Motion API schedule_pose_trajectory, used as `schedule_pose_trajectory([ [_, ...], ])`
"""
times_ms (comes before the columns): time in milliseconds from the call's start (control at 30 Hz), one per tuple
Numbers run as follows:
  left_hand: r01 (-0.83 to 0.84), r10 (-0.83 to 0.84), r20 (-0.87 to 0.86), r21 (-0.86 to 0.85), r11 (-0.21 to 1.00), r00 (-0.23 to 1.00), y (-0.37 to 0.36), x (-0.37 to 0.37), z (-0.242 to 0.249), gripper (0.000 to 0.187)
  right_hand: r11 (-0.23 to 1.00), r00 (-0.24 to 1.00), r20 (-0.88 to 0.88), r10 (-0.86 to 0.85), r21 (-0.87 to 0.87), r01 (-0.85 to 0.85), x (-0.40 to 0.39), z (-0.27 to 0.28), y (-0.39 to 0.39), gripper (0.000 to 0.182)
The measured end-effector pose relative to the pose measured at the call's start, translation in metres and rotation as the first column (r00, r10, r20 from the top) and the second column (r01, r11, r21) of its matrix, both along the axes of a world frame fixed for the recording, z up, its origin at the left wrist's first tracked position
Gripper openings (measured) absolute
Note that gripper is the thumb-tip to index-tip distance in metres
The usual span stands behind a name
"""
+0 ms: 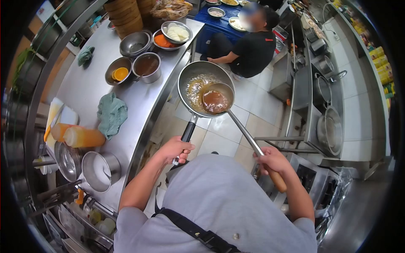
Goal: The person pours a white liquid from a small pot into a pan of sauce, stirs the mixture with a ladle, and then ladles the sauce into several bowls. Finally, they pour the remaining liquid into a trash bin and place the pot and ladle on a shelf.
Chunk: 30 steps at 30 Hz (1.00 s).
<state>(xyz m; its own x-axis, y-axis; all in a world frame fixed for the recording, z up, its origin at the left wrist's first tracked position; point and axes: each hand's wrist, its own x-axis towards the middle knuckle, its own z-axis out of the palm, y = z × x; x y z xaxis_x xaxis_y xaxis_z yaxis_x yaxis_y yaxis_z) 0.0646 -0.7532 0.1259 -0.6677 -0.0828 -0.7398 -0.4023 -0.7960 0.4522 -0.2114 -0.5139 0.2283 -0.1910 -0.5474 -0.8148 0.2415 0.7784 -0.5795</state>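
Observation:
My left hand (179, 149) is wrapped round the black handle of a frying pan (184, 86), which is held out over the floor in front of me. Bubbly, shiny golden liquid (195, 87) covers part of the pan's bottom. In my right hand (271, 161) is the long metal shaft of a ladle (247, 134), above its wooden grip end. The ladle's round bowl overlaps the right side of the pan and holds reddish-brown sauce (214, 102).
On the left, a steel table (87, 96) carries a pot of brown sauce (147, 68), a bowl of orange slices (120, 74), a green cloth (112, 114), squeeze bottles (84, 137) and a pot of white contents (101, 170). A person (253, 46) crouches ahead. Sinks (322, 88) line the right.

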Motion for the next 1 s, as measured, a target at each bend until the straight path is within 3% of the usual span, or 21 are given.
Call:
schedule_pose_trajectory([
  [200,-0.028,0.028,-0.009,0.011,1.0,1.0,0.001,0.018,0.009,0.024,0.996,0.984,0.156,-0.087,0.008,0.086,0.013,0.022,-0.014,0.021],
  [433,-0.054,0.056,-0.036,0.033,0.998,0.998,-0.003,0.038,0.021,0.026,0.993,0.973,0.23,0.037,-0.115,-0.011,0.03,0.054,-0.075,0.022],
  [633,-0.079,0.082,-0.06,0.039,0.996,0.995,-0.009,0.05,0.021,0.026,0.959,0.984,0.076,0.163,-0.248,-0.14,0.056,0.062,-0.146,0.018],
  [833,-0.073,0.075,-0.08,0.023,0.997,0.994,-0.016,0.059,0.023,0.025,0.932,0.954,-0.23,0.193,-0.261,-0.251,0.079,0.053,-0.197,0.018],
  [1000,-0.081,0.084,-0.103,0.033,0.996,0.991,-0.021,0.066,0.021,0.025,0.929,0.959,-0.224,0.176,-0.283,-0.237,0.084,0.051,-0.211,0.02],
])
